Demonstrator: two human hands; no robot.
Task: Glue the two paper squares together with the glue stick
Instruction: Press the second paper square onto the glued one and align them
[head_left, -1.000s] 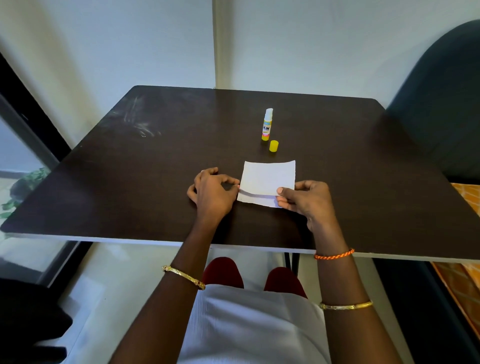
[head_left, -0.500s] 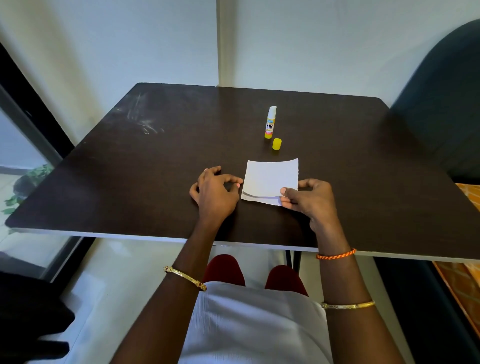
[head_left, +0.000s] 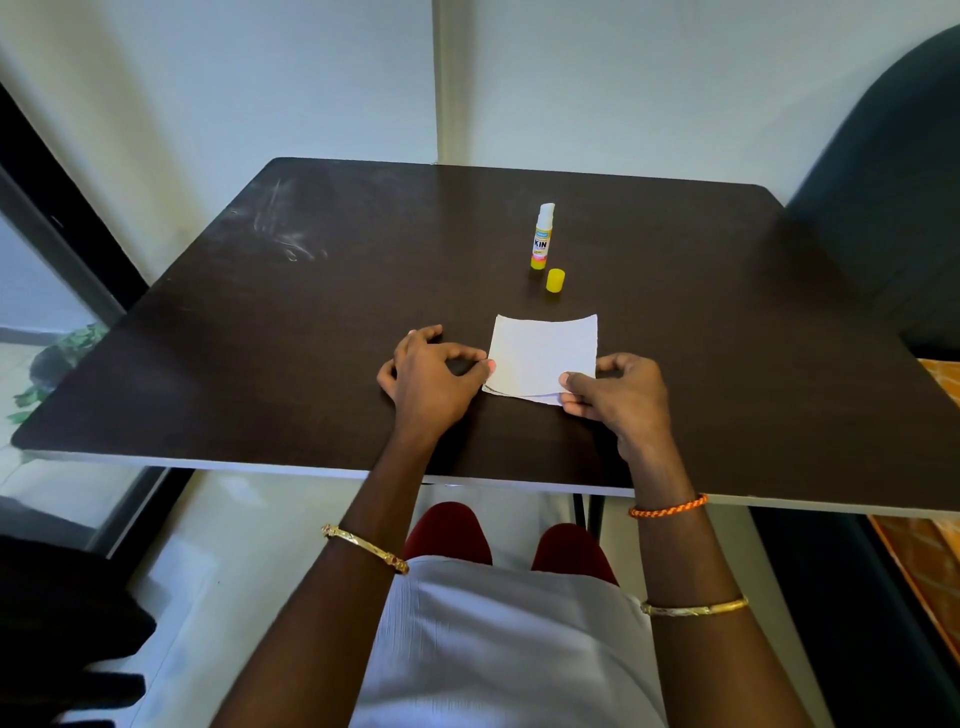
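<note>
Pinching the near right corner of the top paper square between thumb and fingertips, the right hand lifts that edge slightly off the lower paper square, whose near margin peeks out beneath. At the squares' left edge, the left hand curls loosely with knuckles on the dark worktop, fingertips touching the paper's side and closed on nothing. Both sheets are white, uneven along their edges, the upper one faintly curled at its far side. Beyond the squares stands the glue stick, upright and uncapped, white tip exposed, its yellow-and-white label reading "KIN"; smaller print is illegible. Its yellow cap sits just beside it, between stick and paper.
</note>
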